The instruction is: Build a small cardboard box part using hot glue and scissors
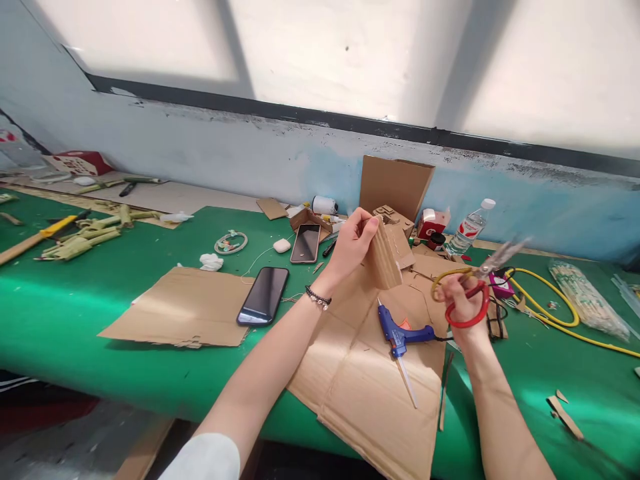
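Note:
My left hand (353, 245) is raised above the table and closed on a small corrugated cardboard piece (384, 257), held upright by its edge. To its right, my right hand (463, 301) grips scissors (475, 287) with red and yellow handles; their blurred metal blades point up and to the right. Between and below both hands a blue hot glue gun (400, 335) lies on a large flat cardboard sheet (370, 393), its nozzle pointing toward me.
The green table (75, 307) carries a second cardboard sheet (185, 307), two phones (264, 295) (305, 243), a water bottle (469, 228), a yellow cable (560, 313), a bag of sticks (587, 300), bamboo pieces (85, 237) at left and an upright cardboard panel (395, 187) by the wall.

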`<state>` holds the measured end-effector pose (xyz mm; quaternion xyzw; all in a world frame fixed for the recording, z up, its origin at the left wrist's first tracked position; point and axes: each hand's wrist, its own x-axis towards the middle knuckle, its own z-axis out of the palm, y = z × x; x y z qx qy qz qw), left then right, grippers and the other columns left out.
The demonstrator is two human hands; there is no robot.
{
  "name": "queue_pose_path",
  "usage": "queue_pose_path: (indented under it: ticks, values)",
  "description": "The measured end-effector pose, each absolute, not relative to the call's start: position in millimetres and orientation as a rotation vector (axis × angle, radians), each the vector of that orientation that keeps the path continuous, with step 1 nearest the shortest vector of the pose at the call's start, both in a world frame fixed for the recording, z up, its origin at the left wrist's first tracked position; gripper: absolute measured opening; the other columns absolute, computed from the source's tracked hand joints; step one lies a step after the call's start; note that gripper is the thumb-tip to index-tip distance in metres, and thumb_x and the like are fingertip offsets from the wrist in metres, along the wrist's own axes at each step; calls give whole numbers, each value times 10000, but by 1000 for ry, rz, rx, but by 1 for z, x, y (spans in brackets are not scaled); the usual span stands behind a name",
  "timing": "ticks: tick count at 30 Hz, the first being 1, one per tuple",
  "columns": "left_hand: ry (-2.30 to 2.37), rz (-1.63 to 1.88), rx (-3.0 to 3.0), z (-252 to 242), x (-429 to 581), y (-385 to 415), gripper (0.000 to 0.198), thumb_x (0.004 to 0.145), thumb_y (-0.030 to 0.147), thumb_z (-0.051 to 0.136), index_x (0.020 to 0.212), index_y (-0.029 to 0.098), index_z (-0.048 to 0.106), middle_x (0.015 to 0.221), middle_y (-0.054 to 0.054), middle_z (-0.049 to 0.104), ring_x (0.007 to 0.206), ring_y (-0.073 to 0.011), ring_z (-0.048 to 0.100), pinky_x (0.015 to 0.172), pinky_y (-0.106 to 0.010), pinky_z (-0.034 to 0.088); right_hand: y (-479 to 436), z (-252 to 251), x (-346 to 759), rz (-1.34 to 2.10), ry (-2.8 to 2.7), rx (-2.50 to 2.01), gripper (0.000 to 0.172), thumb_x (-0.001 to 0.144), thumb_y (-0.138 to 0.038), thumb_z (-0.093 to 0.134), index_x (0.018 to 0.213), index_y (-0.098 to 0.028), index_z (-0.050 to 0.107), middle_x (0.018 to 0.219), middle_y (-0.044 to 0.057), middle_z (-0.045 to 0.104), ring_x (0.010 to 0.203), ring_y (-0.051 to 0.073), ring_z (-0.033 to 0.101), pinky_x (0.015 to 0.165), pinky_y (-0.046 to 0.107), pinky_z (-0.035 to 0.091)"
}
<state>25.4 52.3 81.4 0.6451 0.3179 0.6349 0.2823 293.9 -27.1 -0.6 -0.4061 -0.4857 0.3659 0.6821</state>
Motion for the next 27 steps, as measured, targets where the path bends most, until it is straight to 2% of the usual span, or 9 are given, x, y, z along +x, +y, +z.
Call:
queue_pose_path:
  ticks: [3,6,9,13,17,19,22,27]
  values:
    - [862,1696,1750,83,33,47,537,1075,727,666,872,254,512,747,48,439,659,-145,409,622,-302,351,-35,-9,261,1022,-1161,-816,389,958,-593,877,1062,-253,720,683,-69,532,612,160,530,642,334,468]
    - [891,1691,1835,82,39,43,501,1089,663,683,868,255,496,736,49,445,649,-145,418,612,-304,346,-41,-15,251,1069,-1238,-802,425,986,-627,843,1153,-246,756,678,-67,505,622,164,506,637,335,434]
    - [871,1632,1932,80,40,41,480,1101,639,680,874,256,502,716,50,453,635,-148,429,598,-306,349,-41,-17,260,1070,-1272,-802,569,982,-775,774,1173,-240,759,713,-57,487,625,163,462,620,336,393]
    - [830,1559,1917,79,36,45,518,1087,703,670,884,257,504,726,55,428,630,-141,400,586,-302,334,-38,-20,275,1077,-1364,-860,739,948,-920,701,1198,-227,762,758,-41,483,656,175,428,622,339,375]
    - [817,1644,1770,82,29,51,612,1038,821,662,886,253,492,755,61,405,630,-120,362,573,-277,330,-43,-34,270,1159,-1454,-889,699,967,-886,721,1258,-250,728,852,-14,540,733,191,478,669,338,417]
    - [821,1709,1714,86,24,54,651,1006,862,672,879,251,489,754,61,405,631,-113,364,563,-264,332,-50,-38,260,1256,-1427,-835,725,946,-915,719,1269,-266,697,856,-22,518,724,189,474,667,338,424]
    - [834,1786,1697,95,15,54,672,980,882,693,875,247,499,756,59,402,634,-109,371,551,-256,327,-67,-34,247,1390,-1422,-820,768,906,-950,732,1269,-276,674,874,-24,498,713,180,438,649,330,416]
    - [824,1778,1762,109,1,47,679,967,873,721,851,241,501,756,55,415,635,-105,362,548,-257,306,-86,-8,242,1480,-1560,-908,707,946,-914,726,1227,-267,681,897,-14,471,751,184,420,659,329,407]
